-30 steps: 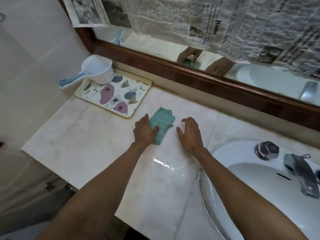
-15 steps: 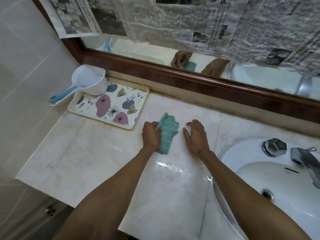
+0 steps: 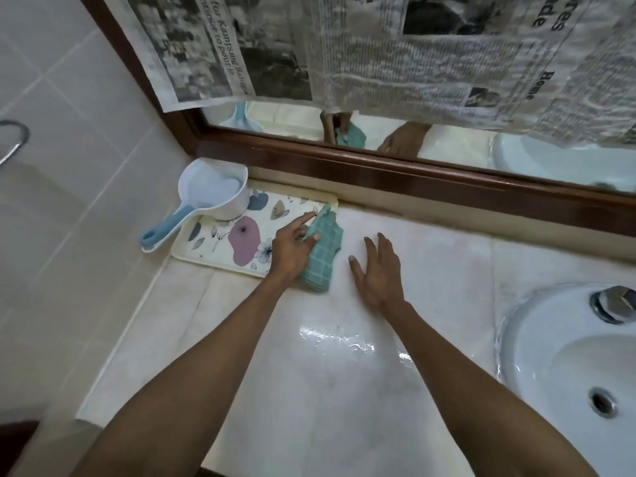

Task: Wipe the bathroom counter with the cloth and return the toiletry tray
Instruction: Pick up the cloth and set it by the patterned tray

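Note:
A teal checked cloth [image 3: 322,254] lies bunched on the pale marble counter [image 3: 430,270], right beside the flowered tray [image 3: 220,242] in the back left corner. My left hand [image 3: 292,249] rests on the cloth's left side, thumb and fingers on it, index finger stretched over the tray's right edge. My right hand [image 3: 377,270] lies flat on the counter just right of the cloth, fingers spread, holding nothing. The cloth's far tip touches the tray's back right corner.
A white scoop with a blue handle [image 3: 210,204] sits on the tray's back left part. A white sink [image 3: 568,366] with a chrome tap knob [image 3: 616,304] fills the right. A wet patch [image 3: 344,339] shines mid-counter. A wood-framed mirror [image 3: 413,173] hung with newspaper runs along the back.
Both hands and the cloth have slid away from me and left, up against the tray. My left index finger has stretched out over the tray's edge.

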Tool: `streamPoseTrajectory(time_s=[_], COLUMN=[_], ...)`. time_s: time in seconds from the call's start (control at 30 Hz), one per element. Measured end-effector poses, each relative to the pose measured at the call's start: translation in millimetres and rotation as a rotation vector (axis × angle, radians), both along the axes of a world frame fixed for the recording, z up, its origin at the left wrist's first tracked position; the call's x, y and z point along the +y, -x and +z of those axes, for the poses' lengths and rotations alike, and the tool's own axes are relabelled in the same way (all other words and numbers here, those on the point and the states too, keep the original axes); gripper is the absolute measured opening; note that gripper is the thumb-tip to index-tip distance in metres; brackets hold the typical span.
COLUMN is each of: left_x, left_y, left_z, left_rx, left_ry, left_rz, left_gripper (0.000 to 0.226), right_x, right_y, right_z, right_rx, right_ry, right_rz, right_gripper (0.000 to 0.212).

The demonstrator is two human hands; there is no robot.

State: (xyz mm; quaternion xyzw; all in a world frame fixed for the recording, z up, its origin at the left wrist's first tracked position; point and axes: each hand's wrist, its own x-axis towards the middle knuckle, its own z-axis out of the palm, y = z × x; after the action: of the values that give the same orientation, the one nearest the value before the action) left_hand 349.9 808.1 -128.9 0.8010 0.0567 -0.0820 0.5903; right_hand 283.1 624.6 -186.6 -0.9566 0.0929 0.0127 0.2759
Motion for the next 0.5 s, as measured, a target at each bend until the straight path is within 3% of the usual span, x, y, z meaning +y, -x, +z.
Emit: streamPoseTrajectory(time_s=[0.13,0.33,0.43,0.5], left_x=[14.2,25.7,29.3,30.8], left_y=[-11.3,-17.0,-16.3,-12.8], left_z=[-14.3,-39.0,-45.7,-45.8], left_rx=[0.063,0.032,0.001,-0.11], left_ry=[0.066,-0.014,-0.156,-0.411], left_rz=[0.031,0.111,0.09,-0.025], left_gripper=[0.047,0.044,0.05,0.059], right_x=[10.9,13.5,14.5,14.1], right_y=[6.8,9.0,8.9,8.7], right_z=[-20.1,-27.3,-28.1,-28.0], right_rx=[0.041,0.019,0.033,0.05], right_ry=[0.139,0.229,0.241,0.251], right_rz=[0.036,0.01,0.005,0.013], right_gripper=[0.068,0.068,0.068,0.069])
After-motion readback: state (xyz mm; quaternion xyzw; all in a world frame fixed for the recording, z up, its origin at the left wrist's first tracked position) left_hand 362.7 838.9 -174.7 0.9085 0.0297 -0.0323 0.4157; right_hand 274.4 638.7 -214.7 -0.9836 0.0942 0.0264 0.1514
